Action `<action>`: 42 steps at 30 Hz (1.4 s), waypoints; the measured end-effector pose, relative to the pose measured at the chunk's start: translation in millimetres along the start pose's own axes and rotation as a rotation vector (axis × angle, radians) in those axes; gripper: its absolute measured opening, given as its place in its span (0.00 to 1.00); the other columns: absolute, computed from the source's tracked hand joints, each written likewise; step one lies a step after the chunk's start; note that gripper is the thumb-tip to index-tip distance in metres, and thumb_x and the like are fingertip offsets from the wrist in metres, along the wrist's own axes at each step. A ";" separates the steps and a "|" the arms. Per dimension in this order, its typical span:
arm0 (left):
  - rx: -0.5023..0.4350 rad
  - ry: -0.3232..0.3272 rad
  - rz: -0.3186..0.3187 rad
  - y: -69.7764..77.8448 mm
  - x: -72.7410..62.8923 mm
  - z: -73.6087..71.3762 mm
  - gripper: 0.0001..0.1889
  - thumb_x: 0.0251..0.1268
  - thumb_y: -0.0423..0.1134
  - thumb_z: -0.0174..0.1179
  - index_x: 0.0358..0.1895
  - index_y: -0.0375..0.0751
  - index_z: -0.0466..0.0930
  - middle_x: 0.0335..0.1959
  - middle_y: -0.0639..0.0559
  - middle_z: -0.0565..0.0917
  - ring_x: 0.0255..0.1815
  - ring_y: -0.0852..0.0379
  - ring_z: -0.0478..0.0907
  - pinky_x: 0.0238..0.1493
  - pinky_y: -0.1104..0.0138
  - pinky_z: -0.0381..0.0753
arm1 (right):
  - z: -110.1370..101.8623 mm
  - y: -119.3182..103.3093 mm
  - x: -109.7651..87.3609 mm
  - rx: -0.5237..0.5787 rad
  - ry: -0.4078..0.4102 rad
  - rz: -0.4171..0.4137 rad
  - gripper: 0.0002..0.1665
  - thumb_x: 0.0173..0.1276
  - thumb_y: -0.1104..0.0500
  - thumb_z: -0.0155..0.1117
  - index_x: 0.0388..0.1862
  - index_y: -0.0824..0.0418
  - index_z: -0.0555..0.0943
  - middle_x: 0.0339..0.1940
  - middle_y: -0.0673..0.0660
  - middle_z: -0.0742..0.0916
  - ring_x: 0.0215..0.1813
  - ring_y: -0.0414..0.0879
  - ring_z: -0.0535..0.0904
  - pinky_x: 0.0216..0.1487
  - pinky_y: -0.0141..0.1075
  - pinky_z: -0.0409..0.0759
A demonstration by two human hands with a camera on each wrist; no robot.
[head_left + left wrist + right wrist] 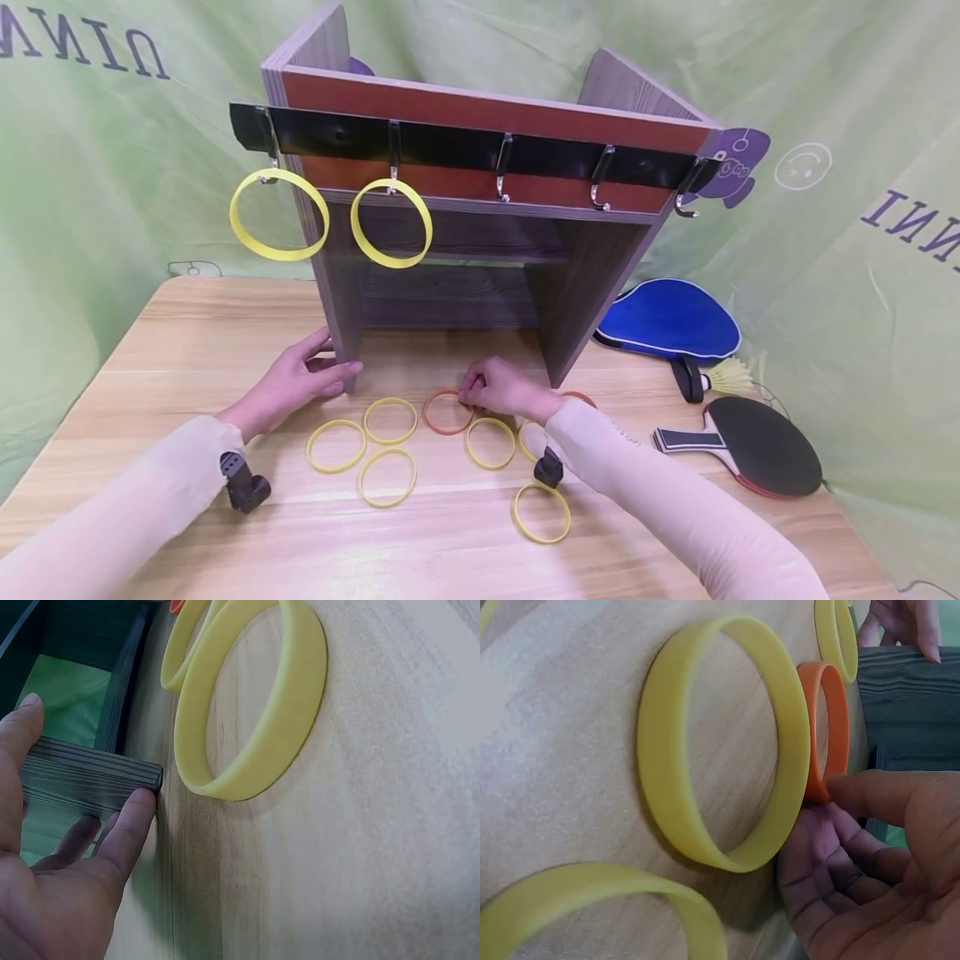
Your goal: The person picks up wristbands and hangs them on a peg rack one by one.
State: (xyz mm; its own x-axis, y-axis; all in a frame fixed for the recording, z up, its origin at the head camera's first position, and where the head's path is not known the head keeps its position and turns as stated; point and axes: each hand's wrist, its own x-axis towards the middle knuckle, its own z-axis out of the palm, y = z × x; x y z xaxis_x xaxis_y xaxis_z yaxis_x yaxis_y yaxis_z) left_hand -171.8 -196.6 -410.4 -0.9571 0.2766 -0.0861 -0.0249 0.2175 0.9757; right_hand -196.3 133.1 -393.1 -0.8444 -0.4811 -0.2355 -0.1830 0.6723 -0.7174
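My left hand grips the front edge of the left side panel of a grey wooden shelf, thumb on one side and fingers on the other. Close to the shelf's opening, my right hand pinches the near right side of an orange silicone wristband between thumb and fingers, low over the table. Several yellow wristbands lie around it on the table. A second orange wristband is partly hidden behind my right wrist. Two yellow wristbands hang from the two leftmost hooks of a black rail.
The black rail runs along the shelf's reddish top front; its three right hooks carry nothing. At the right lie a blue paddle case, a yellow shuttlecock and a black table tennis paddle. Green cloth hangs behind the table.
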 end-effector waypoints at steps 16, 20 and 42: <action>0.000 -0.002 0.002 1.9 -0.8 0.6 0.42 0.75 0.43 0.66 0.85 0.47 0.53 0.76 0.32 0.68 0.61 0.60 0.81 0.57 0.64 0.89 | -3.2 -6.0 -1.7 0.124 0.002 0.057 0.03 0.70 0.71 0.64 0.36 0.70 0.83 0.25 0.59 0.86 0.25 0.40 0.81 0.32 0.30 0.88; 0.000 -0.001 0.005 2.0 -0.8 0.5 0.41 0.75 0.43 0.65 0.84 0.46 0.54 0.76 0.32 0.68 0.58 0.63 0.81 0.57 0.64 0.89 | -5.1 -2.4 -2.9 0.193 -0.015 0.048 0.03 0.71 0.71 0.63 0.39 0.73 0.82 0.29 0.63 0.88 0.27 0.40 0.83 0.35 0.32 0.90; -0.013 0.000 -0.001 0.2 -0.7 0.3 0.43 0.75 0.42 0.66 0.85 0.47 0.52 0.76 0.31 0.67 0.59 0.63 0.81 0.56 0.65 0.89 | -20.0 16.1 -12.6 0.549 -0.187 0.060 0.11 0.76 0.69 0.62 0.53 0.73 0.76 0.49 0.71 0.91 0.44 0.46 0.91 0.56 0.41 0.91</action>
State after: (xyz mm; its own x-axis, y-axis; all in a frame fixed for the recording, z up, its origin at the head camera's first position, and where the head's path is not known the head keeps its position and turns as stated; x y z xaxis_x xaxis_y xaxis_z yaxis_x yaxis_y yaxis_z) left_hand -171.1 -196.5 -410.2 -0.9571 0.2766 -0.0868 -0.0293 0.2055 0.9782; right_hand -198.7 161.3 -388.6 -0.7326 -0.5762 -0.3624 0.1925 0.3353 -0.9222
